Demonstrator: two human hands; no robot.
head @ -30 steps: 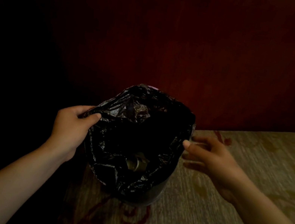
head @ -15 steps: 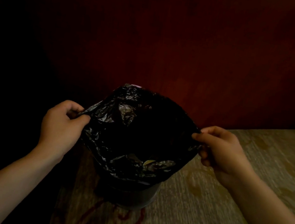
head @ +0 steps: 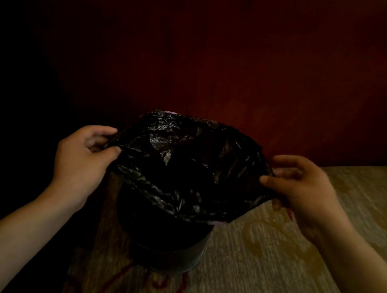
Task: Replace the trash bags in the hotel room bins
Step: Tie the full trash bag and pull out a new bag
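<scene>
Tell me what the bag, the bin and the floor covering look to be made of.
Bag: thin black plastic film, glossy; it crinkles and catches highlights where the left hand and right hand pinch its rim. Bin: dark, smooth, with a dull grey sheen low down, perhaps metal or hard plastic; too dim to tell. Floor covering: beige carpet, ribbed texture, red pattern.

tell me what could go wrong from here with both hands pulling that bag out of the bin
1. The left hand and right hand each pinch only the thin rim of the black bag, stretched wide between them; the film might tear or slip free.
2. The bin stands loose on the carpet with no hand on it, so it could lift or tip with the bag.
3. The scene is dim and the bag's contents are hidden, so something could spill unnoticed.
</scene>
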